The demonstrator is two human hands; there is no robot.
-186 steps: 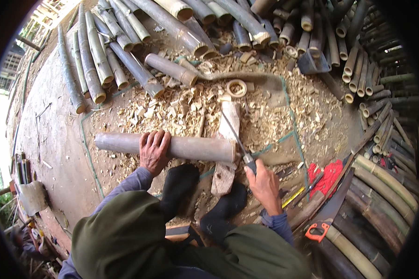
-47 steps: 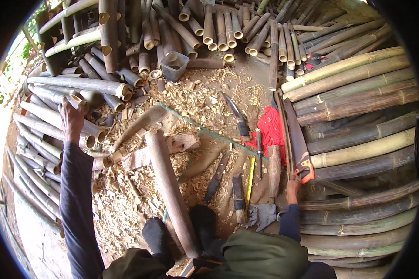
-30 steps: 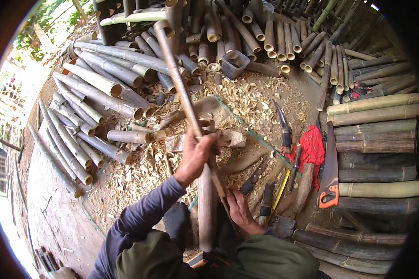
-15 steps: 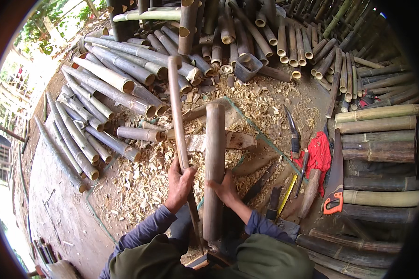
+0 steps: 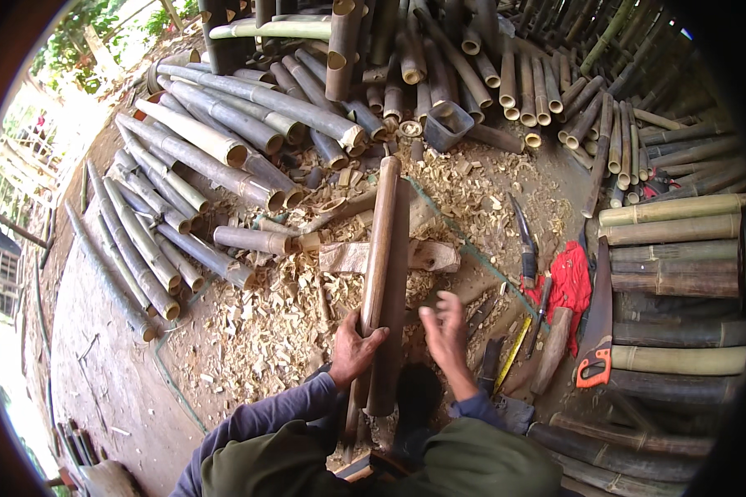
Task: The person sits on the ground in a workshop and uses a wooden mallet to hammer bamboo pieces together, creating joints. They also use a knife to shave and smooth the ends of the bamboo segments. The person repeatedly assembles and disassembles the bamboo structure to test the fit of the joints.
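My left hand is closed round a slim brown pole, which stands nearly upright in front of me. Just right of the pole and partly behind it is a thicker bamboo tube, seemingly resting against the pole and my left fingers. To the right of the tube my right hand is raised with fingers apart, slightly blurred and holding nothing. Beyond them a pale split wood block lies crosswise on the shavings; the pole and tube hide its middle.
Wood chips cover the floor. On the right lie a curved knife, a red cloth, a yellow measuring tape and an orange-handled saw. Bamboo lengths are piled left, behind and right, near a plastic container.
The pole has swung right, up against the bamboo tube, with my left hand still gripping it. My right hand has let go of the tube and moved right, its fingers spreading.
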